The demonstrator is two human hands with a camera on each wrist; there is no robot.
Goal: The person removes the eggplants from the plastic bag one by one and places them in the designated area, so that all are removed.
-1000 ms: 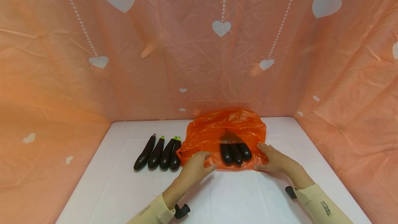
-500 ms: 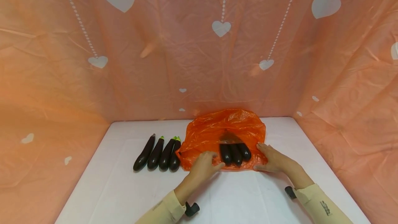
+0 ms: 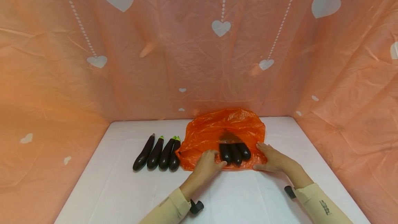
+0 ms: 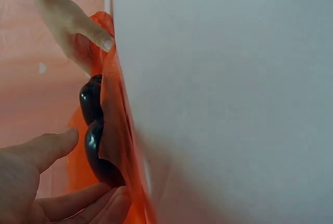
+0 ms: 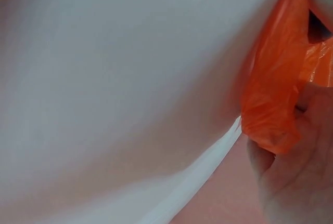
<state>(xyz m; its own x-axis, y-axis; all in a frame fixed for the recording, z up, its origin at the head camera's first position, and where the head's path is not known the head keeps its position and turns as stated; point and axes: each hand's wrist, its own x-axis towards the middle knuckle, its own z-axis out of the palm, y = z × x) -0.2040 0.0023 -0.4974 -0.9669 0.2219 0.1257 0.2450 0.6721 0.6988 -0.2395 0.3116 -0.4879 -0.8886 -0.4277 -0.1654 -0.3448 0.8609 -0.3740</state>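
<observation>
An orange plastic bag (image 3: 202,127) lies with its mouth toward me, and three dark eggplants (image 3: 235,153) rest in it, stem ends under the film. My left hand (image 3: 206,164) is at the bag's mouth beside the leftmost of these. Its thumb and fingers stand apart, fingertips right at that eggplant's end in the left wrist view. My right hand (image 3: 272,159) holds the right edge of the bag, thumb at the near rim. In the right wrist view, orange film (image 5: 276,73) hangs between its thumb and fingers. Left of the bag, several eggplants (image 3: 158,153) lie side by side.
Everything lies on a white-covered table (image 3: 124,196). An orange curtain (image 3: 174,44) with white hearts surrounds it at the back and both sides. Black camera mounts (image 3: 197,207) sit below both wrists.
My left hand has moved right along the bag's mouth, up to the leftmost eggplant in it. The right hand and the bag have stayed in place.
</observation>
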